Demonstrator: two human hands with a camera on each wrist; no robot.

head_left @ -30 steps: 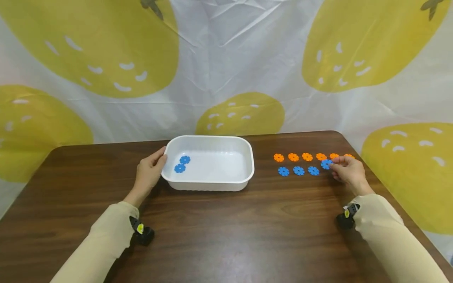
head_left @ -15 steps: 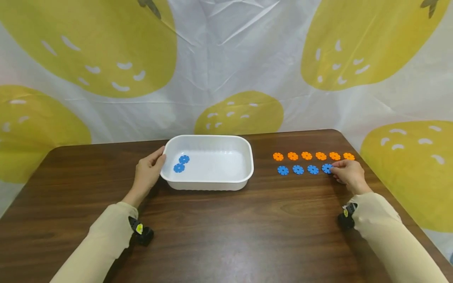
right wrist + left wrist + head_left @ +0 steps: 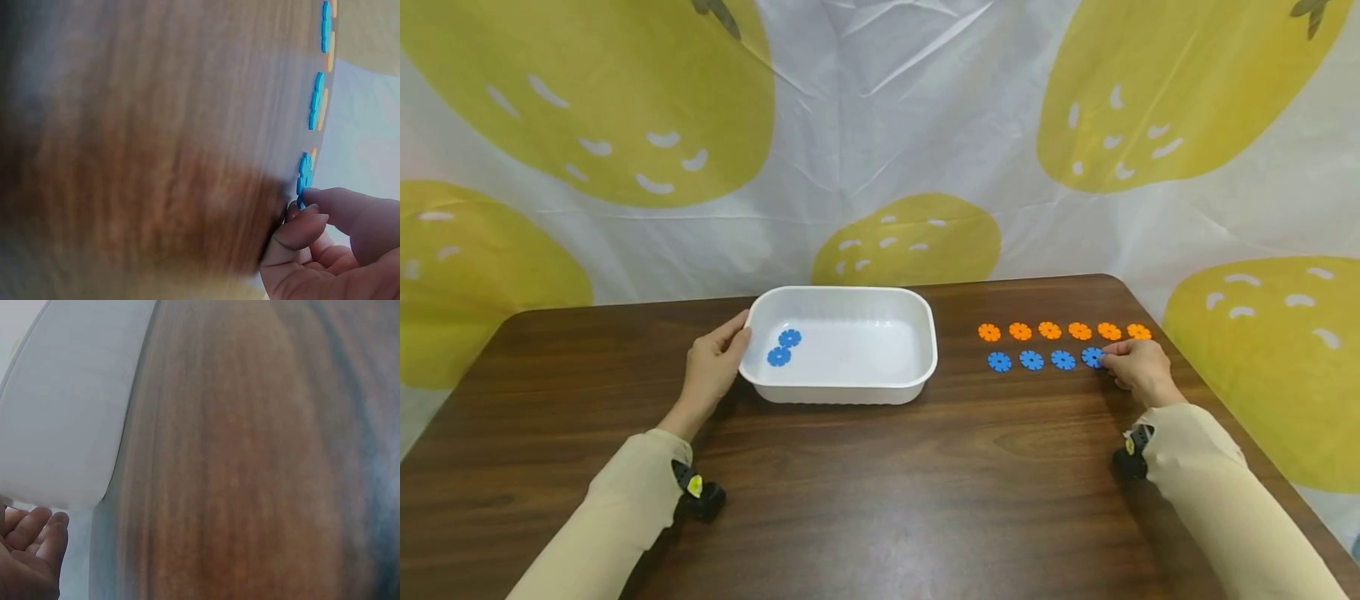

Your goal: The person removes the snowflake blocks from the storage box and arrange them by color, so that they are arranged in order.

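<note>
My left hand (image 3: pixel 715 362) grips the left end of a white plastic tub (image 3: pixel 842 395), its fingers (image 3: pixel 53 540) against the outer wall in the left wrist view. Inside the tub, toward its left end, lie two blue notched interlocking discs (image 3: pixel 779 357). At the right, my right hand (image 3: pixel 1142 371) pinches the edge of another blue interlocking disc (image 3: pixel 304 175) between thumb and fingers. That disc is at the right end of a row of blue discs (image 3: pixel 1032 360); the fingertips cover part of it.
Behind the blue row runs a row of several orange interlocking discs (image 3: pixel 1049 331). Everything stands on a dark brown wooden table (image 3: pixel 880 492). A white curtain with yellow fruit prints (image 3: pixel 820 150) hangs at the table's back edge.
My right hand has brought the blue disc toward me, from just before the orange row into line with the other blue discs. The left hand and tub have stayed in place.
</note>
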